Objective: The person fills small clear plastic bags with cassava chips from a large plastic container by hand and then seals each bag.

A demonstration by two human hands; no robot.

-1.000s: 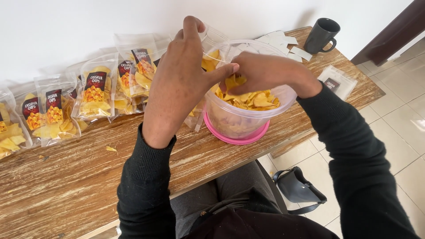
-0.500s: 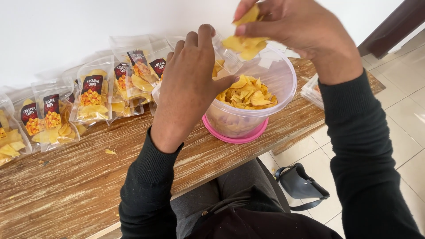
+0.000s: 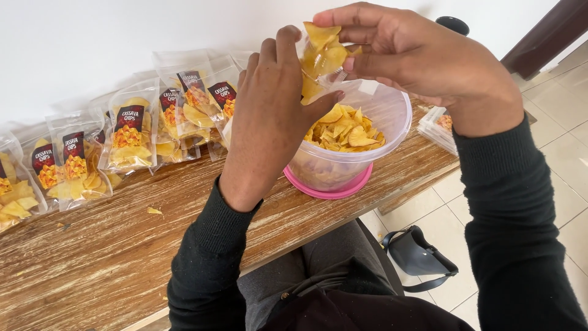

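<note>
right now your right hand (image 3: 422, 67) is raised above the clear plastic tub (image 3: 380, 116), its fingers pinched around a bunch of yellow chips (image 3: 321, 52). the chips hang between your thumb and fingertips, just over the tub's near rim. your left hand (image 3: 269, 122) is up beside it, back toward the camera, fingers curled around a clear pouch (image 3: 315, 83) whose mouth sits right under the chips you are holding; the thumb of that hand presses against the pouch just at the tub's rim. most of the pouch is hidden behind your left hand, so you cannot tell how full it is.

the tub sits on a pink lid or base (image 3: 327, 187) near the front edge of the worn wooden table (image 3: 92, 263), and it is about half full of loose yellow chips (image 3: 346, 129). to the left of your left hand, a row of filled chip pouches (image 3: 128, 132) with dark labels leans against the white wall (image 3: 73, 49), running off toward the left edge of the view. one stray chip crumb (image 3: 154, 211) lies on the wood in front of that row. beyond your right wrist, a small stack of flat empty pouches (image 3: 438, 125) rests on the table's far corner. a dark round object (image 3: 452, 24) peeks out behind your right hand. below the table, a black bag (image 3: 419, 257) lies on the tiled floor (image 3: 563, 110) beside your knee.
</note>
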